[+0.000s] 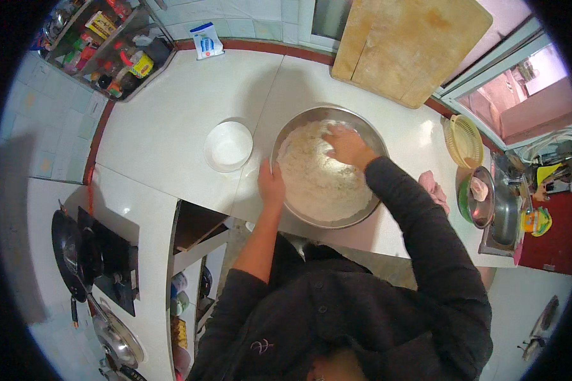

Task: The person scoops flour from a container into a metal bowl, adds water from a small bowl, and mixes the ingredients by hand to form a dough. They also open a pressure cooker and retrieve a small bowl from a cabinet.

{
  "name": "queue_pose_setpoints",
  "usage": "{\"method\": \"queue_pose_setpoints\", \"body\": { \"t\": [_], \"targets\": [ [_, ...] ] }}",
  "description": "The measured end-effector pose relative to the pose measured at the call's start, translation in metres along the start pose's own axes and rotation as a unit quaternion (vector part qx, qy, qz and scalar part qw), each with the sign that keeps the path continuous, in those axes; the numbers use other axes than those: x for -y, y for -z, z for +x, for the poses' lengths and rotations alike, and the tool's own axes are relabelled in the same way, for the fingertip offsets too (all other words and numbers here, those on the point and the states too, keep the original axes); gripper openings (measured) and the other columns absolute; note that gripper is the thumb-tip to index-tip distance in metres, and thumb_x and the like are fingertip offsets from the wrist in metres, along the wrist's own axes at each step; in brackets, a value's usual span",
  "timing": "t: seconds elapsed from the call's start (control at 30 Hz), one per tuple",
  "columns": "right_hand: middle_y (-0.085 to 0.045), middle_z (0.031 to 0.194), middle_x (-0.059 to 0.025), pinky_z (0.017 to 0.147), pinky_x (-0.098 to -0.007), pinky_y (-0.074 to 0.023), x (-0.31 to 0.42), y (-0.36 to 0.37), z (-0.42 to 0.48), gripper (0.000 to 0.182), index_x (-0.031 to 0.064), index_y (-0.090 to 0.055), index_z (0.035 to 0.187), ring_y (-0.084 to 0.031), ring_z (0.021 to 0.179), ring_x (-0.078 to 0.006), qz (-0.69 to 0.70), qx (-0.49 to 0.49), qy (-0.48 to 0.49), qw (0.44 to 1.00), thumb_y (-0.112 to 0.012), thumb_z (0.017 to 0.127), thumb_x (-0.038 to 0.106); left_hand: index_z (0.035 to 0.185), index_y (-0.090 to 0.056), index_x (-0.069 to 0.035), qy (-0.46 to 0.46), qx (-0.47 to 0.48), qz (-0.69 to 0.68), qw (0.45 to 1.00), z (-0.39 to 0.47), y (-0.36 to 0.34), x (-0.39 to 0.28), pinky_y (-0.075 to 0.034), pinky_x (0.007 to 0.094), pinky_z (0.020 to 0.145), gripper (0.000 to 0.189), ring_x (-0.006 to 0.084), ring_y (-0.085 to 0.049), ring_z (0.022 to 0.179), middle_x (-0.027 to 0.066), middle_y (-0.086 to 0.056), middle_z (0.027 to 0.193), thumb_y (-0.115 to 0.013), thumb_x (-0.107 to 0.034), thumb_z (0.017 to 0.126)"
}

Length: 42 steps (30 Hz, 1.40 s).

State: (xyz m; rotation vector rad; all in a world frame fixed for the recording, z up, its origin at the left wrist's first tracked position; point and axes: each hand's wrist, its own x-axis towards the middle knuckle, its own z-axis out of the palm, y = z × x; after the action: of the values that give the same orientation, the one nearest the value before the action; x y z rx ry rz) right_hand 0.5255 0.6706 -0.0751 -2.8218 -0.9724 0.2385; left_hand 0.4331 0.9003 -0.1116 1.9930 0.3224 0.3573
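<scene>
A large stainless steel bowl (331, 225) stands near the front edge of the white counter, with pale flour (321, 183) spread across its inside. My left hand (270, 185) grips the bowl's left rim, thumb towards the inside. Over the far right part of the flour, my right hand (345, 145) reaches in with its fingers spread and the fingertips at the flour's surface. I see nothing held in it. To the left of the steel bowl sits a small white bowl (228, 146); its inside looks plain white.
A wooden cutting board (410, 47) leans at the back. On the right are a pink cloth (434, 190), a yellow basket (464, 140), a metal bowl (484, 209) and a sink (504, 214). A wok (69, 255), condiment rack (109, 52) and white packet (206, 42) are left.
</scene>
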Motion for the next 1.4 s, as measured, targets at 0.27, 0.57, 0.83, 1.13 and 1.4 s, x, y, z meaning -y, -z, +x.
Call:
{"method": "queue_pose_setpoints", "body": {
  "t": [0.27, 0.57, 0.83, 1.13, 1.4],
  "targets": [
    [-0.034, 0.125, -0.0309, 0.09, -0.0443, -0.039, 0.052, 0.016, -0.099, 0.073, 0.0148, -0.04, 0.129, -0.044, 0.109, -0.0416, 0.089, 0.164, -0.064, 0.98, -0.07, 0.066, 0.034, 0.101, -0.054, 0.001, 0.024, 0.003, 0.002, 1.0, -0.001, -0.003, -0.014, -0.043, 0.0392, 0.073, 0.023, 0.0355, -0.056, 0.082, 0.0208, -0.059, 0.089, -0.046, -0.014, 0.085],
    [-0.04, 0.128, -0.015, 0.089, -0.0404, -0.0384, 0.066, -0.006, 0.011, 0.066, 0.0161, -0.045, 0.123, -0.045, 0.111, -0.0294, -0.026, 0.058, 0.092, 0.994, -0.07, 0.063, 0.029, 0.104, -0.052, 0.002, 0.004, 0.043, -0.027, 0.999, 0.002, 0.008, -0.021, -0.043, 0.0391, 0.074, 0.025, 0.0352, -0.057, 0.085, 0.0216, -0.059, 0.091, -0.045, -0.011, 0.084],
    [-0.035, 0.13, -0.0205, 0.089, -0.0458, -0.0399, 0.019, 0.022, -0.083, 0.055, 0.0136, -0.046, 0.122, -0.043, 0.112, -0.0376, -0.014, 0.147, -0.016, 0.989, -0.064, 0.071, 0.026, 0.107, -0.052, 0.0, 0.018, 0.034, -0.018, 0.999, 0.002, 0.0, -0.011, -0.042, 0.0416, 0.075, 0.027, 0.0367, -0.055, 0.087, 0.0193, -0.059, 0.092, -0.046, -0.012, 0.084],
    [-0.038, 0.129, -0.0166, 0.091, -0.0437, -0.0372, 0.086, -0.016, -0.05, 0.058, 0.0186, -0.049, 0.118, -0.044, 0.111, -0.0338, -0.064, 0.062, 0.241, 0.967, -0.067, 0.064, 0.023, 0.105, -0.052, 0.0, 0.002, 0.039, -0.003, 0.999, 0.004, 0.003, -0.015, -0.042, 0.0417, 0.073, 0.025, 0.0373, -0.055, 0.085, 0.0211, -0.058, 0.09, -0.046, -0.012, 0.084],
    [-0.042, 0.124, -0.0145, 0.091, -0.0441, -0.0367, 0.025, 0.001, -0.032, 0.057, 0.0172, -0.046, 0.121, -0.043, 0.112, -0.0321, -0.049, 0.03, -0.017, 0.998, -0.066, 0.068, 0.024, 0.105, -0.051, 0.001, 0.036, 0.057, -0.095, 0.993, 0.002, 0.008, -0.038, -0.042, 0.0408, 0.074, 0.024, 0.0378, -0.055, 0.083, 0.0222, -0.058, 0.092, -0.045, -0.008, 0.084]
  ]
}}
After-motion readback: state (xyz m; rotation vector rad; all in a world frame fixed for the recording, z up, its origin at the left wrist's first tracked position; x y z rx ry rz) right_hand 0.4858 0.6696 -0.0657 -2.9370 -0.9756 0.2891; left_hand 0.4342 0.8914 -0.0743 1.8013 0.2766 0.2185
